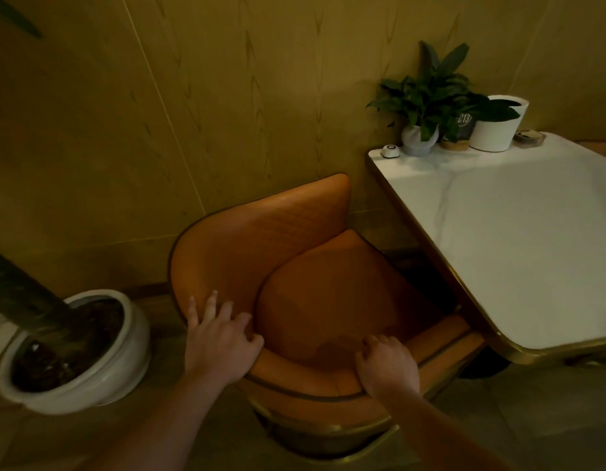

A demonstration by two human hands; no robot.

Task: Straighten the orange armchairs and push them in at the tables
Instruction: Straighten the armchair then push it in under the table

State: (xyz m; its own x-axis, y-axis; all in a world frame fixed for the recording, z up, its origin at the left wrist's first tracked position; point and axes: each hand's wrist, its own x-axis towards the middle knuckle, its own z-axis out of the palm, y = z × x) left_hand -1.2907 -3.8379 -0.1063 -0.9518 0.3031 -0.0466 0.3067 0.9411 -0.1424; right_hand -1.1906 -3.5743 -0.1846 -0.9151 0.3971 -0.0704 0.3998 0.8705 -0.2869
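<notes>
Head view, dim light. Orange armchair (295, 283) sits low centre of view, its open front facing 3 o'clock toward the white table (519, 239). The near front corner of the seat reaches just under the table's gold-trimmed edge; most of the chair is out from the table. Chair stands at an angle to the table edge, its far armrest tip pointing to 12 o'clock against the wood-panel wall (193, 113).

My left hand (220, 338) lies on the curved backrest at 7 o'clock of the seat cushion, fingers spread and draped over the rim, palm down, not curled closed. My right hand (386, 367) is on the near armrest at 5 o'clock of the cushion, fingers bent over the top edge, gripping it.

Large white planter (131, 334) on the floor at 9 o'clock of the chair, near it but apart. On the table's far edge, at 12 o'clock: small potted plant (427, 107), white pot (497, 132), small white button device (390, 151)
</notes>
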